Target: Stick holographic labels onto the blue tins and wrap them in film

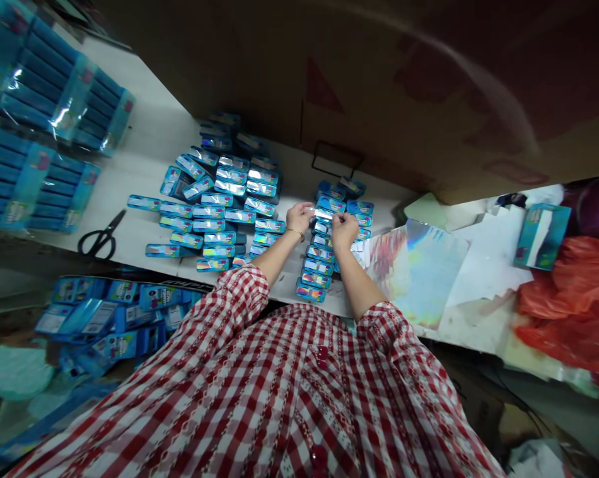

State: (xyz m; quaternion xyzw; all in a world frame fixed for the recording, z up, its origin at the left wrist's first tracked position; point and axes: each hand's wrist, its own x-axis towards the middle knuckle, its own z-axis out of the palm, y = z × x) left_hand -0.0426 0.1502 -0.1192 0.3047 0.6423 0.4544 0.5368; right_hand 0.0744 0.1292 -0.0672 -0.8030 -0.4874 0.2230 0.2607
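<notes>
My left hand and my right hand are close together above the white table, with their fingertips pinching a small silvery foil piece between them. It looks like the shiny top of a small blue case, though the fingers partly hide it. Just beneath my hands runs a column of blue cases with foil tops. A larger loose cluster of similar cases lies to the left of my left hand, some overlapping.
Black scissors lie on the white table. Shrink-wrapped blue packs sit at upper left, with blue boxes lower left. A large cardboard sheet looms above. A holographic sheet and red plastic lie right.
</notes>
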